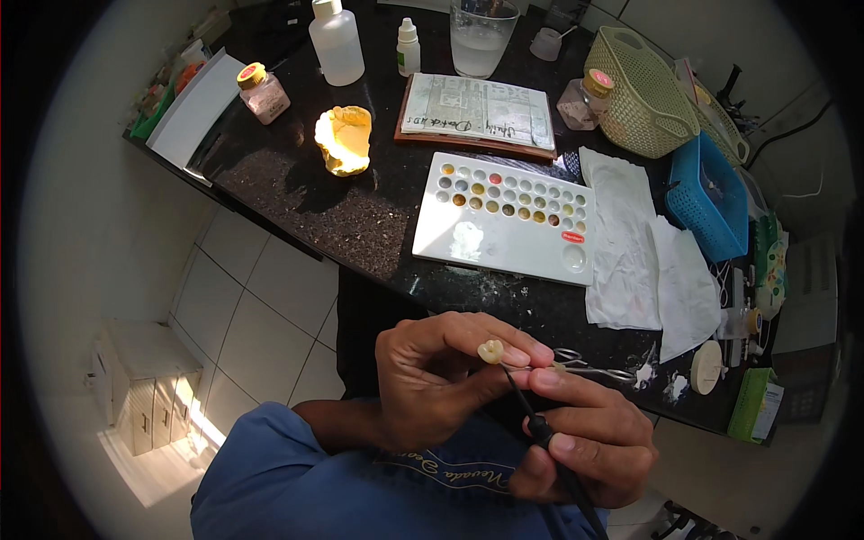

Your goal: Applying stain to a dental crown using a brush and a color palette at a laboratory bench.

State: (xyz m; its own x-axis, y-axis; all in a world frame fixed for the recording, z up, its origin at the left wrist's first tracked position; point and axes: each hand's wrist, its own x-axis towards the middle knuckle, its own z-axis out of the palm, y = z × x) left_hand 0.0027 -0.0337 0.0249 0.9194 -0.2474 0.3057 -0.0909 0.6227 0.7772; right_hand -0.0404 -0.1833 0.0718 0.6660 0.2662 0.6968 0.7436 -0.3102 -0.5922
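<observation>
Just in front of my body, a small ivory tooth crown sits by the fingertips of my left hand. Those fingers are closed on a metal hemostat, whose ring handles stick out to the right; the crown appears to be at its jaws, though the fingers partly hide the grip. My right hand pinches a thin black brush, its fine tip pointing up to the underside of the crown. The right fingertips touch or nearly touch the hemostat.
Beyond my hands lies a white palette with coloured wells, beside crumpled paper towels. Farther back are a glazed pad, a yellowish dental model, a plastic bottle and a glass of liquid. Baskets line the right.
</observation>
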